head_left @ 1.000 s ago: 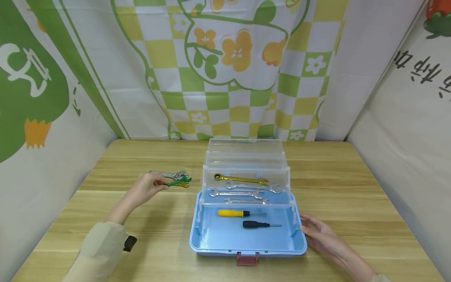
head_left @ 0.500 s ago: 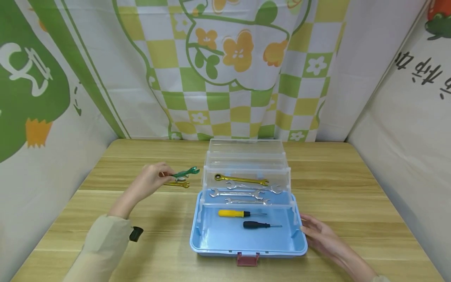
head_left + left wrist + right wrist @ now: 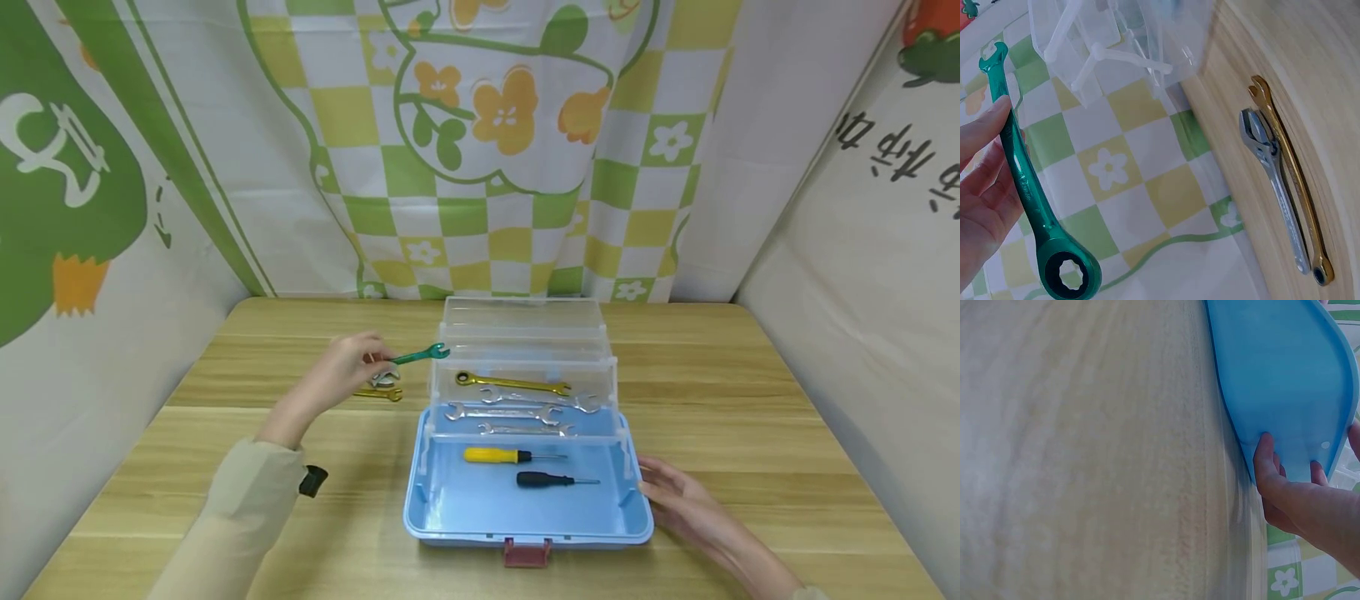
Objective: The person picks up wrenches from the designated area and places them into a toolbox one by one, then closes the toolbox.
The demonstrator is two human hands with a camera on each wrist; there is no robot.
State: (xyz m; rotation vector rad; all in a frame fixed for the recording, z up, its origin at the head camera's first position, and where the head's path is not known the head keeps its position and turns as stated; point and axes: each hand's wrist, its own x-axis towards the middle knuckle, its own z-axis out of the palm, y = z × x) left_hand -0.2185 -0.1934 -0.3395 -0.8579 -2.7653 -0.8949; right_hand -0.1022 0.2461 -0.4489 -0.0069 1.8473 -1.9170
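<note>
My left hand (image 3: 348, 371) pinches a green combination wrench (image 3: 422, 355) between thumb and fingers, raised above the table left of the toolbox. In the left wrist view its open end points up and its ring end (image 3: 1069, 272) hangs low. Below lie a silver adjustable wrench (image 3: 1270, 156) and a gold combination wrench (image 3: 1291, 156), side by side on the table. The blue toolbox (image 3: 528, 537) stands with its lid and clear trays raised. My right hand (image 3: 686, 504) rests against its right side, fingertips touching the outer wall (image 3: 1285, 381).
The clear tray (image 3: 525, 364) area shows a gold wrench (image 3: 513, 382) and several silver wrenches (image 3: 504, 413). A yellow screwdriver (image 3: 491, 455) and a black screwdriver (image 3: 543, 479) lie in the box bottom. A red latch (image 3: 527, 552) hangs at the front. Patterned curtains enclose the wooden table (image 3: 337, 517).
My left hand has lifted the green wrench and carried it rightward and away from me, toward the trays. The other two wrenches stay on the table. My right hand stays at the toolbox.
</note>
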